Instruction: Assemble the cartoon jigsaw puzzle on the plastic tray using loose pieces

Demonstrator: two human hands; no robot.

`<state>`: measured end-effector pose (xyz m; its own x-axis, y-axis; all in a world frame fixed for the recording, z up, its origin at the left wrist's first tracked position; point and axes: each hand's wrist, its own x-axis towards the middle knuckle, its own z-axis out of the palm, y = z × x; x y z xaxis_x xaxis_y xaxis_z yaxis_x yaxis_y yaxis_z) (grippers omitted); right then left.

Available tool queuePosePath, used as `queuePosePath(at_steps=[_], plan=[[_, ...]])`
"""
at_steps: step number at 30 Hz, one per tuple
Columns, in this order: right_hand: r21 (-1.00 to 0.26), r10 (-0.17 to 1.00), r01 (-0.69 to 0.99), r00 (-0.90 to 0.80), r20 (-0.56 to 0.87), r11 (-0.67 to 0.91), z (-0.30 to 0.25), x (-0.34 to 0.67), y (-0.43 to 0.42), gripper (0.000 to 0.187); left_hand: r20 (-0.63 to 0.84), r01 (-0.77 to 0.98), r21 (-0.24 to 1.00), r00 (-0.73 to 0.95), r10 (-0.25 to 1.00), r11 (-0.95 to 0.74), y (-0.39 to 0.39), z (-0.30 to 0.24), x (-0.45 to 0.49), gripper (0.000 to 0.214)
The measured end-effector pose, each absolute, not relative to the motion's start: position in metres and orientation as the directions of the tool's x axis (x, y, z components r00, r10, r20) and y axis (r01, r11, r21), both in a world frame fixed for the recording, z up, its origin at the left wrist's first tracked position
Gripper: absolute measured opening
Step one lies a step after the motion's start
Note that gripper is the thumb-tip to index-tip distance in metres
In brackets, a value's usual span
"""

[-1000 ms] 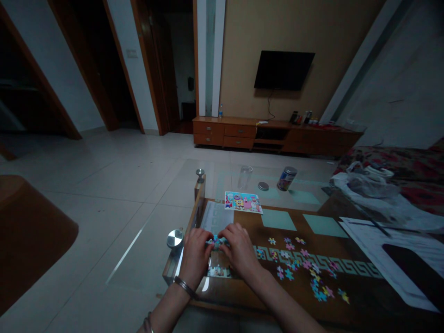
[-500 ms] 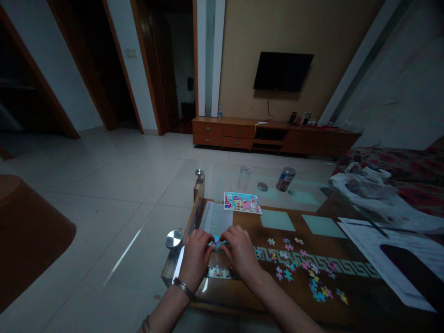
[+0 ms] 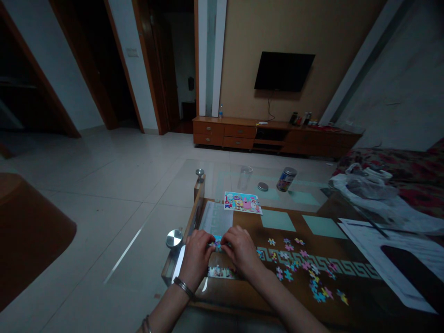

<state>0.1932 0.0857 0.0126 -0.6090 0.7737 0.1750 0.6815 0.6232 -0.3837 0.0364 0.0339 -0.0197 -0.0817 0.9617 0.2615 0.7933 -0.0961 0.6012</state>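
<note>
L hand (image 3: pixel 196 256) and R hand (image 3: pixel 241 252) sinking slightly lower vs 1 s ago, closing in on blue puzzle pcs (image 3: pixel 217 243); less of pcs showing btwn hands. Assembled puzzle strip (image 3: pixel 220 272) below hands showing wider, more exposed. Head cam shifting a little: can (image 3: pixel 286 179) on glass tabletop sitting slightly lower in view, looking smaller vs earlier.
</note>
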Motion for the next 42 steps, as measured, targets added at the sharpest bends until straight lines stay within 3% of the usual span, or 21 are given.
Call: queuePosePath(at_steps=[10, 18, 42], plan=[[-0.354, 0.767, 0.690, -0.625, 0.146, 0.631, 0.011, 0.195, 0.086, 0.006, 0.226, 0.804, 0.587, -0.051, 0.973, -0.094, 0.034, -0.022, 0.037, 0.007], [-0.251, 0.818, 0.787, -0.574, 0.037, 0.563, 0.010, 0.199, 0.087, 0.009, 0.211, 0.829, 0.557, -0.082, 0.974, -0.051, 0.034, -0.023, 0.037, 0.014], [-0.229, 0.816, 0.795, -0.579, -0.011, 0.561, 0.016, 0.187, 0.086, 0.015, 0.187, 0.856, 0.516, -0.087, 0.978, -0.023, 0.031, -0.023, 0.039, 0.020]])
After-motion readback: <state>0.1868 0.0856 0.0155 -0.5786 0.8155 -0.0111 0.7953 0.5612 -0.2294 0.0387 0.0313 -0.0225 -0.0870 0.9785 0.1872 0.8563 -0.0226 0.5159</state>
